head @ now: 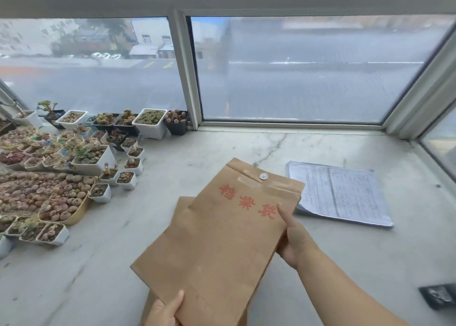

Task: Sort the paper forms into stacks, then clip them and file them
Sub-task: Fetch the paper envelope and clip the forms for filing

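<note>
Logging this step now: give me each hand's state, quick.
Left hand: grips the near end of the brown envelope, thumb on top.
Right hand: holds the envelope's right edge, thumb pressed on its face.

- A pale marble sill (222, 148) with grey veins runs along under the window
- A stack of printed forms (345, 195) lies flat on it at the right, a little askew
- Many small pots of succulents (74, 158) crowd its left side, white and black ones in rows by the glass
- A long tan tray of pebble-like plants (49, 197) sits among them, nearer the front
- A dark flat thing (439, 296) lies at the right front edge, too blurred to name
</note>
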Demonstrator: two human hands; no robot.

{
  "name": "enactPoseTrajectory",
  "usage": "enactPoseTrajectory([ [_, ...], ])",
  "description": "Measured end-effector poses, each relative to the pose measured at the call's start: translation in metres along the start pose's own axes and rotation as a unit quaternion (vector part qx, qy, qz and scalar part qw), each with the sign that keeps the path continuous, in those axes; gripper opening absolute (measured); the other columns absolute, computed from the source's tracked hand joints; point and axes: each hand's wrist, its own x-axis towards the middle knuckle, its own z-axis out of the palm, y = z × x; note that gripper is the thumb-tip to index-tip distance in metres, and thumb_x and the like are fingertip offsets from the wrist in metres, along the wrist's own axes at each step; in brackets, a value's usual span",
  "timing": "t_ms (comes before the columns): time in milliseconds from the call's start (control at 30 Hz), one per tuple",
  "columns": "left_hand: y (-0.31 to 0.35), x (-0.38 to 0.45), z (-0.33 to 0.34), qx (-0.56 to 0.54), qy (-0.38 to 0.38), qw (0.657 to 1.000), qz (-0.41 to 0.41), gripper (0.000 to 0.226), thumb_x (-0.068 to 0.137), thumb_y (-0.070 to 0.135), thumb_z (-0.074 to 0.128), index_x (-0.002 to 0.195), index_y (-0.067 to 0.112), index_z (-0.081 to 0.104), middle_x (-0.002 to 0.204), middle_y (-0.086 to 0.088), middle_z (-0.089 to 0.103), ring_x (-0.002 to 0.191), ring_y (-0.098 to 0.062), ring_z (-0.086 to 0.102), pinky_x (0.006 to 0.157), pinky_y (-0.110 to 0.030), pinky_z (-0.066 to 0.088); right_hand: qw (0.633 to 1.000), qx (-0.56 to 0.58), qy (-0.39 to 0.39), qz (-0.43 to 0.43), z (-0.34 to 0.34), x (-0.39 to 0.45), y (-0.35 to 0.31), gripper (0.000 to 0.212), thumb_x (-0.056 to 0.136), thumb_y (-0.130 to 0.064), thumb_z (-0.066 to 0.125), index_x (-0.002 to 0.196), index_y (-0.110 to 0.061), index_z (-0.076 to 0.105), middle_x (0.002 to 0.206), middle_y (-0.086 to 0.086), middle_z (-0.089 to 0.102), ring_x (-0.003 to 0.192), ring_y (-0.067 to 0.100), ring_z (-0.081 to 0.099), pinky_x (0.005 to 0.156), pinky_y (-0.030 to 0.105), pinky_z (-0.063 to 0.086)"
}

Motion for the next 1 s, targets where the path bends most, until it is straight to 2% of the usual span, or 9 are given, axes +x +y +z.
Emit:
enactPoseTrajectory([
  [67, 0.003, 0.005, 0.008, 0.057, -0.005, 0.998, -0.001, 0.054, 0.093, -0.018, 0.034, 0.076, 0.011, 0.077, 0.064, -0.004, 0.071, 0.057, -0.013, 0.069, 0.052, -0.016, 0.052, 0.998, 0.042, 0.037, -0.029, -0.02, -0.012, -0.02, 0.033, 0.095, -0.028, 0.057, 0.12, -0.009, 0.063, 0.098, 0.012, 0.074, 0.084, 0.026, 0.069, 0.07, 0.036, 0.053],
  [133, 0.015, 0.018, 0.005, 0.137, 0.004, 0.99, 0.015, 0.04, 0.09, -0.02, 0.041, 0.119, 0.002, 0.06, 0.092, -0.015, 0.07, 0.087, -0.02, 0.066, 0.086, -0.022, 0.046, 0.995, 0.064, 0.055, -0.055, -0.05, -0.026, -0.043, 0.027, 0.094, -0.019, 0.056, 0.119, -0.011, 0.064, 0.095, 0.01, 0.075, 0.083, 0.026, 0.069, 0.07, 0.036, 0.052],
  [233, 0.039, 0.048, 0.004, 0.269, -0.031, 0.962, 0.043, 0.053, 0.084, -0.01, 0.062, 0.133, 0.005, 0.046, 0.125, -0.013, 0.057, 0.123, -0.027, 0.048, 0.109, -0.039, 0.03, 0.996, 0.009, 0.057, -0.064, -0.101, -0.041, -0.068, 0.03, 0.093, -0.005, 0.052, 0.117, -0.018, 0.066, 0.104, 0.007, 0.074, 0.087, 0.025, 0.068, 0.071, 0.035, 0.052],
  [400, 0.078, 0.083, 0.035, 0.441, -0.021, 0.892, 0.094, 0.055, 0.078, 0.024, 0.076, 0.128, 0.015, 0.054, 0.127, -0.013, 0.061, 0.112, -0.032, 0.059, 0.101, -0.053, 0.041, 0.975, -0.212, 0.012, -0.064, -0.14, -0.054, -0.075, 0.04, 0.088, 0.003, 0.053, 0.117, -0.022, 0.066, 0.1, 0.003, 0.075, 0.08, 0.014, 0.069, 0.066, 0.026, 0.054],
  [533, 0.058, 0.068, 0.117, 0.567, 0.144, 0.779, 0.227, 0.069, 0.086, 0.018, 0.066, 0.145, 0.007, 0.031, 0.143, -0.018, 0.042, 0.132, -0.036, 0.038, 0.108, -0.047, 0.032, 0.952, -0.282, 0.075, -0.091, -0.151, -0.036, -0.044, 0.04, 0.081, 0.01, 0.049, 0.107, -0.013, 0.069, 0.083, 0.002, 0.077, 0.072, 0.014, 0.071, 0.062, 0.027, 0.055],
  [600, 0.023, 0.039, 0.167, 0.578, 0.081, 0.779, 0.229, 0.067, 0.085, 0.03, 0.066, 0.142, 0.012, 0.035, 0.133, -0.012, 0.049, 0.122, -0.032, 0.047, 0.102, -0.044, 0.038, 0.928, -0.336, 0.098, -0.128, -0.153, -0.027, -0.024, 0.039, 0.08, 0.004, 0.053, 0.102, -0.023, 0.07, 0.076, -0.006, 0.075, 0.071, 0.006, 0.07, 0.067, 0.028, 0.056],
  [733, -0.066, 0.001, 0.252, 0.55, -0.065, 0.829, 0.071, 0.057, 0.085, 0.05, 0.064, 0.129, 0.024, 0.039, 0.12, 0.007, 0.053, 0.1, -0.008, 0.056, 0.077, -0.021, 0.04, 0.903, -0.387, 0.058, -0.176, -0.146, -0.023, -0.002, 0.036, 0.086, -0.015, 0.057, 0.086, -0.05, 0.064, 0.074, -0.022, 0.07, 0.064, -0.001, 0.062, 0.07, 0.021, 0.052],
  [833, -0.109, 0.009, 0.285, 0.566, -0.066, 0.82, 0.042, 0.059, 0.066, 0.057, 0.067, 0.106, 0.027, 0.036, 0.104, 0.006, 0.052, 0.094, -0.009, 0.055, 0.079, -0.024, 0.047, 0.897, -0.412, 0.009, -0.157, -0.145, -0.017, -0.005, 0.026, 0.085, -0.027, 0.055, 0.092, -0.049, 0.066, 0.062, -0.02, 0.062, 0.06, -0.005, 0.054, 0.064, 0.009, 0.043],
  [1000, -0.114, 0.049, 0.297, 0.64, -0.019, 0.765, 0.07, 0.018, 0.083, 0.006, 0.053, 0.097, 0.016, 0.051, 0.093, -0.005, 0.061, 0.084, -0.02, 0.055, 0.074, -0.028, 0.041, 0.89, -0.427, -0.049, -0.153, -0.183, 0.005, -0.03, 0.014, 0.077, -0.037, 0.062, 0.084, -0.047, 0.07, 0.074, -0.029, 0.066, 0.065, -0.004, 0.059, 0.069, 0.009, 0.046],
])
